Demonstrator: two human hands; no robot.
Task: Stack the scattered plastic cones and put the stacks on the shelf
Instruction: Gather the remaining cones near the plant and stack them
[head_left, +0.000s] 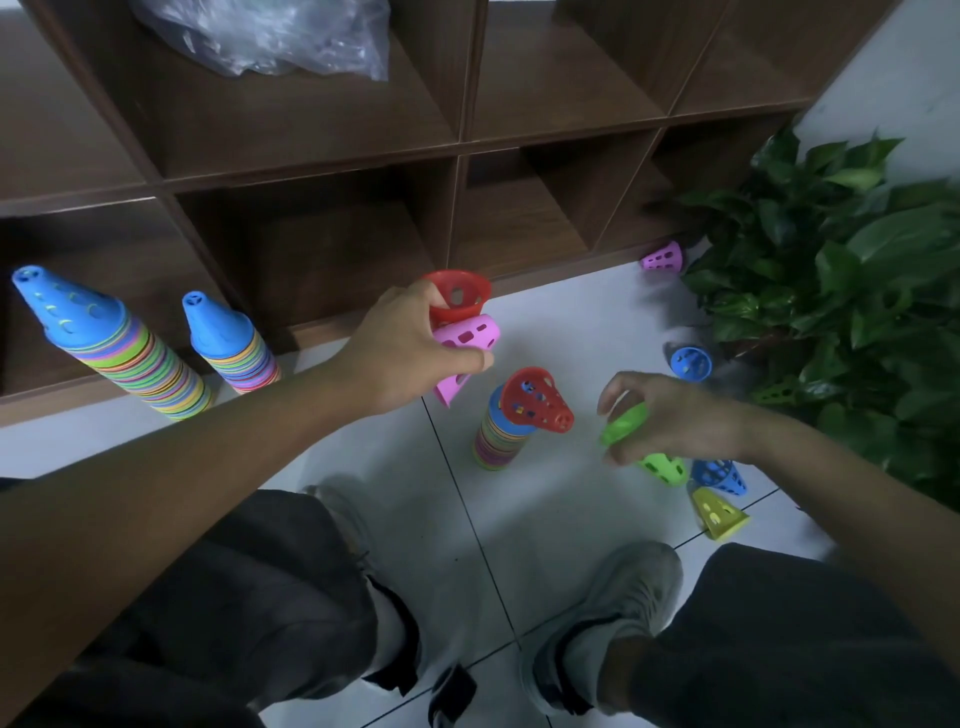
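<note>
Hands (410, 348) (670, 415) flank stack (501, 434), apparently gripping cones.

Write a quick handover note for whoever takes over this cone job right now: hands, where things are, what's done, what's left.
Left hand: grips a red cone and a pink cone.
Right hand: grips a green cone.
Done: two tall stacks stand on the bottom shelf.
In progress: a short stack on the floor, a red cone lying tilted on top.
Left: loose cones on the floor: green, blue, yellow, blue, pink by the plant. Stack them, then shelve.
</note>
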